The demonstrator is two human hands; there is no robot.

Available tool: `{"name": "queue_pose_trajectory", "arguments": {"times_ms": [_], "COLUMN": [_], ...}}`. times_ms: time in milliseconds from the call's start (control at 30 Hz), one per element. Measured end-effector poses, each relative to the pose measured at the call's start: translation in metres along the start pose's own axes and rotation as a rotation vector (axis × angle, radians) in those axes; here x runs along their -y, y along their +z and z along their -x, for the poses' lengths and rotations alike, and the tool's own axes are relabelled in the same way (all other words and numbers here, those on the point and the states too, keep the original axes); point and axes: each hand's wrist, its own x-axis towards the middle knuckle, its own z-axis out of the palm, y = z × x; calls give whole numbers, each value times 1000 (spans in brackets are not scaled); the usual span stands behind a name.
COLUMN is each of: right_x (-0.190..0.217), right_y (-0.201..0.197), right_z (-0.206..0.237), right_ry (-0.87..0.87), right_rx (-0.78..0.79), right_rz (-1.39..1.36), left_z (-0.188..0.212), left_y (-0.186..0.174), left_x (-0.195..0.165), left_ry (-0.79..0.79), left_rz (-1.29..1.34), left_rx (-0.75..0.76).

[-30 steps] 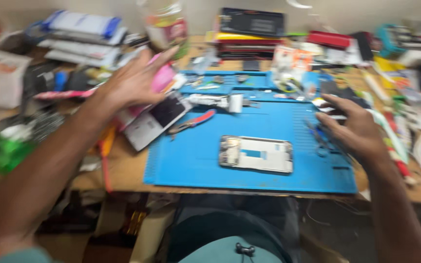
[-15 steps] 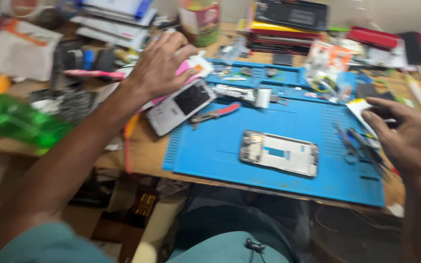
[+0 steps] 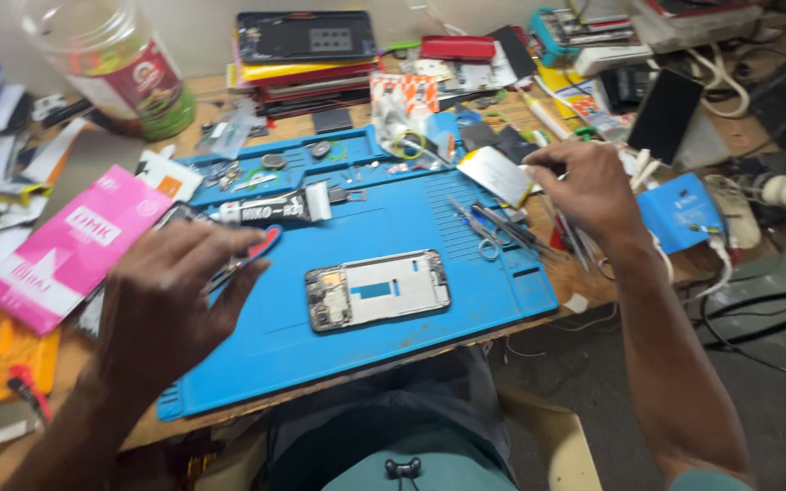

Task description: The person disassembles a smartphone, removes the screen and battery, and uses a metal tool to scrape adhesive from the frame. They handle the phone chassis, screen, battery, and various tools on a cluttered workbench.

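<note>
— Head view from my seat: the left hand hovers flat, fingers spread and grasping nothing, over the left part of the blue silicone work mat. Its fingertips are at the red-handled pliers lying there; I cannot tell whether they touch.

— And the other hand?

— I see the right hand near the mat's right edge, its grip pinched on a thin silvery rectangular plate with a yellow edge, held tilted above the mat's far right corner.

— Where is the phone body?

— An opened phone frame with a pale back and exposed boards at its left end lies flat in the middle of the mat, toward the near edge, between the two hands and touched by neither.

— Anything else close by?

— A black-and-white glue tube lies on the mat just beyond the left fingertips. Metal tweezers and small scissors lie just beside the right hand. A pink printed packet sits on the counter off the mat's left edge, and a clear plastic jar stands at the far left corner.
</note>
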Motion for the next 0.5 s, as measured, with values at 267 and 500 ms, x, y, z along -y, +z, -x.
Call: {"name": "queue_pose_trajectory", "arguments": {"times_ms": [267, 500], "right_x": [-7, 30], "right_y": [13, 10], "right_z": [15, 23], "right_ry": [8, -136], "right_rx": [-18, -144], "right_rz": [128, -80], "left_z": [38, 63], "left_y": [24, 2], "left_x": [-12, -23], "left_ry": [-35, -75], "left_rz": [136, 204], "left_rx": [-27, -161]}}
